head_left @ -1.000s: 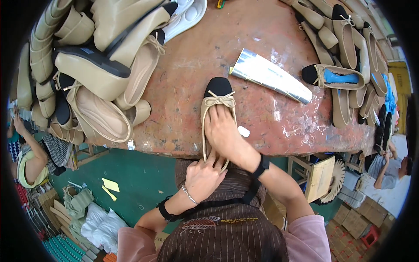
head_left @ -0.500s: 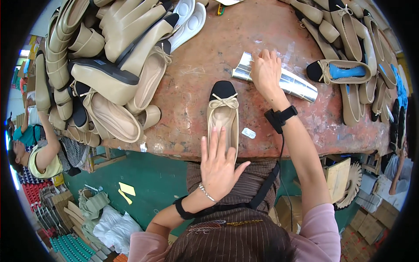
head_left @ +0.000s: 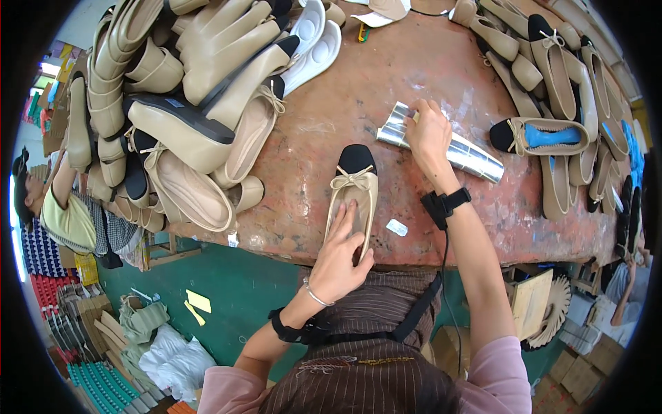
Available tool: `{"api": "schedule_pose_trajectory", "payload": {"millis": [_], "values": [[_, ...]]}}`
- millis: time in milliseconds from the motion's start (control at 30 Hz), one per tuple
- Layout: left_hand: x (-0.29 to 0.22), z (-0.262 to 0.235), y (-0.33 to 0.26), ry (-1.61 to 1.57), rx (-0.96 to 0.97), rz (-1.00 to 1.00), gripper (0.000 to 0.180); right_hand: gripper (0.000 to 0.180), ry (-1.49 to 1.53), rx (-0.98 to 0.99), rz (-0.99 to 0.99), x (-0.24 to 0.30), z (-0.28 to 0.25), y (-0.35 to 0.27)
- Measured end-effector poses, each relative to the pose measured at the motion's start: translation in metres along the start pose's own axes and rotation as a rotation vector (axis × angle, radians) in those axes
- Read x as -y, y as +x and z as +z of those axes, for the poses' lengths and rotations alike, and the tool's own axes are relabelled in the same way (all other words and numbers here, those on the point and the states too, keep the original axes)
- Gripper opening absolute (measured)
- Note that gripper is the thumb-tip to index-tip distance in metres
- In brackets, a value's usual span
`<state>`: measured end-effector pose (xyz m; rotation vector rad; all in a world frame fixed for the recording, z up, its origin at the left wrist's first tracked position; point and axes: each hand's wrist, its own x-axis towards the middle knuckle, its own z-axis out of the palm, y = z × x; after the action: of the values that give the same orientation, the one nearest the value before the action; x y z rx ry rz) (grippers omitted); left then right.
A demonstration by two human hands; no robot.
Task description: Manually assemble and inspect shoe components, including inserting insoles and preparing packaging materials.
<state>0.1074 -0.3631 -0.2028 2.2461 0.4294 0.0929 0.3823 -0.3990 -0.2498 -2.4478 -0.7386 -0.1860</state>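
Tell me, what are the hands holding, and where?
The left hand presses flat on the beige shoe's insole, not gripping. The right hand grasps the silvery sheet stack near its left end.

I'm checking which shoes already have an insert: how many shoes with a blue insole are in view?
1: a beige flat with a blue insole lies right of the right hand, which rests on the silvery strip. Others in the right-hand pile may be hidden.

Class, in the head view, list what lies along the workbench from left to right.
Heap of beige shoes → beige shoe with black toe under the left hand → silver sheet stack under the right hand → shoe with blue insole.
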Motion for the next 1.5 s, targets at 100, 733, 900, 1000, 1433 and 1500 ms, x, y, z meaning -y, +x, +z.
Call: {"api": "schedule_pose_trajectory", "payload": {"millis": [100,733,900,1000,1433,1500], "values": [[0.013,-0.012,-0.001,-0.151,0.044,0.000,0.016,0.015,0.048,-0.011,0.035,-0.001,0.002,0.003],[0.018,0.020,-0.015,-0.178,-0.161,0.061,0.029,0.009,-0.045,-0.087,-0.004,-0.004,0.014,0.005],[0.014,0.014,-0.011,-0.173,-0.184,0.080,0.033,0.013,-0.147,-0.085,-0.072,-0.041,0.036,0.017],[0.018,0.014,-0.010,-0.186,-0.204,0.071,0.033,0.025,-0.184,-0.014,-0.059,-0.043,0.044,0.022],[0.011,0.008,-0.019,-0.165,-0.146,0.075,0.033,0.042,-0.017,0.004,-0.074,-0.055,0.043,0.005],[0.029,0.032,-0.013,-0.067,-0.226,0.207,0.027,0.045,-0.044,0.021,-0.047,-0.061,0.036,-0.001]]}}
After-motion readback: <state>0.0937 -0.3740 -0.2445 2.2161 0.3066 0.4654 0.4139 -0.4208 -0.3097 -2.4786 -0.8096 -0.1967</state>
